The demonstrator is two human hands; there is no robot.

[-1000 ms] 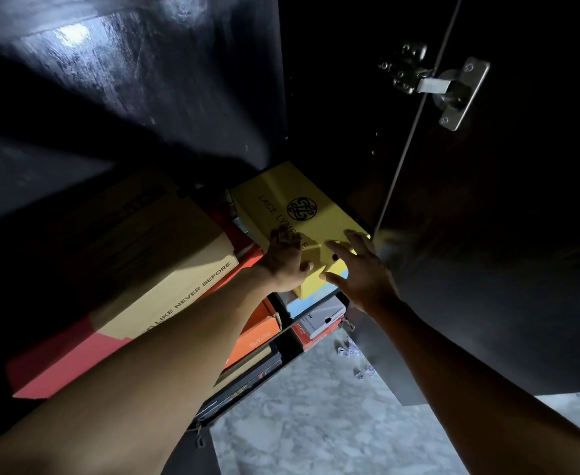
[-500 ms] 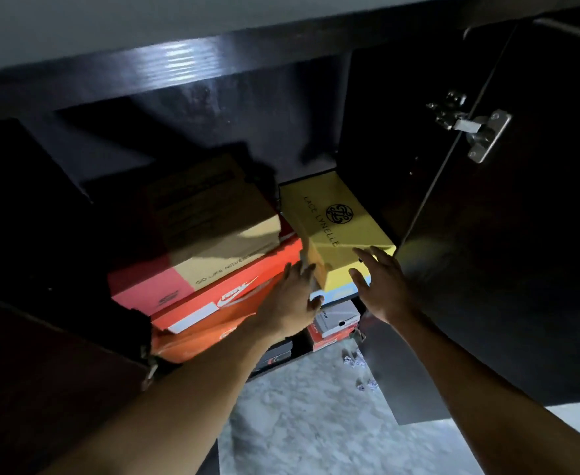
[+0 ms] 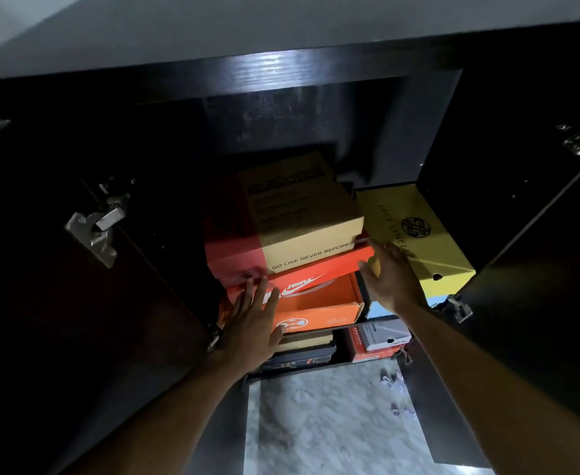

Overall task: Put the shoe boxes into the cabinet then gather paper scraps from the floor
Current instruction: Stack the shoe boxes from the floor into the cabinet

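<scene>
**Both hands at the box stacks in the open cabinet**

Inside the dark cabinet (image 3: 281, 73), at about twelve o'clock from our hands, we see shoe boxes piled in two stacks. Our left hand (image 3: 250, 323) lies flat, fingers spread and open, against the front of the orange box (image 3: 319, 303) at the centre. On top of that box sits a red-and-tan box (image 3: 295, 231) printed "GO LIKE NEVER BEFORE". Our right hand (image 3: 389, 279), also open with fingers extended, reaches in at two o'clock from the left hand, between that stack and the yellow box (image 3: 418, 231); it seems to touch the yellow box's near side, though blur makes the contact hard to confirm. Neither hand grips anything. Below the yellow box a grey-and-red box (image 3: 381, 337) rests on the lower shelf, with a dark flat box (image 3: 302, 356) under the orange one. Both doors stand open, a metal hinge (image 3: 93, 231) showing at nine o'clock. Down at five o'clock, crumpled paper scraps (image 3: 393, 382) lie on the marbled floor (image 3: 316, 433), just beside the right door's lower edge.
</scene>
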